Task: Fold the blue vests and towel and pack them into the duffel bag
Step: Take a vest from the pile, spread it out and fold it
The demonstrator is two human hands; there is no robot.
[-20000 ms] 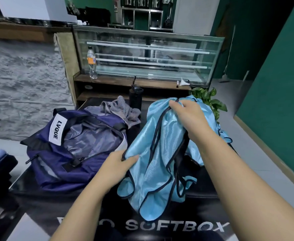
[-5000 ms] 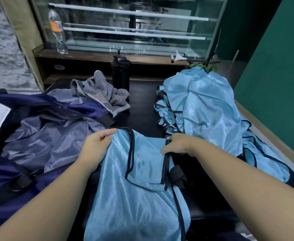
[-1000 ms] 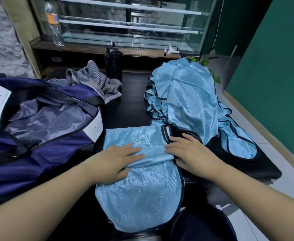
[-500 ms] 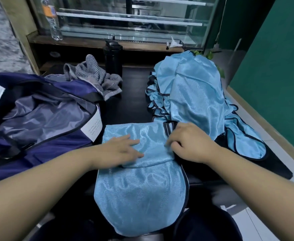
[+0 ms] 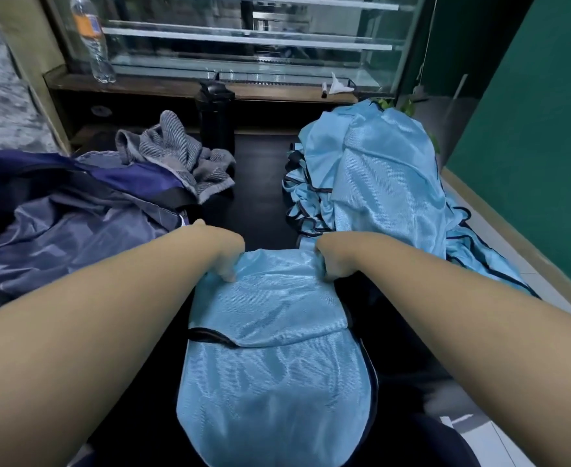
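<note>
Both hands, left hand [image 5: 225, 256] and right hand [image 5: 333, 261], pinch the far fold of the blue vest [image 5: 274, 338] at the table's [image 5: 260, 183] near edge; duffel bag [image 5: 75, 224] lies open at its left edge.

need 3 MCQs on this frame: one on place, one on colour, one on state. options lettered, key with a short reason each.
1. Where does the crumpled grey striped towel lie?
A. on the pile of vests
B. at the far edge of the open navy duffel bag, beside the black bottle
C. under the hands

2. What colour is the trim on the shiny light-blue vest being folded?
A. white
B. red
C. black

3. What are the two hands doing?
A. left hand and right hand each grip the vest's far edge
B. both lie flat on the bag
C. one holds the bottle

Key:
1 B: the towel sits against the bag's far rim, left of the bottle.
2 C: dark piping runs along the vest's edges.
3 A: both sets of fingers curl round the folded edge.
</note>
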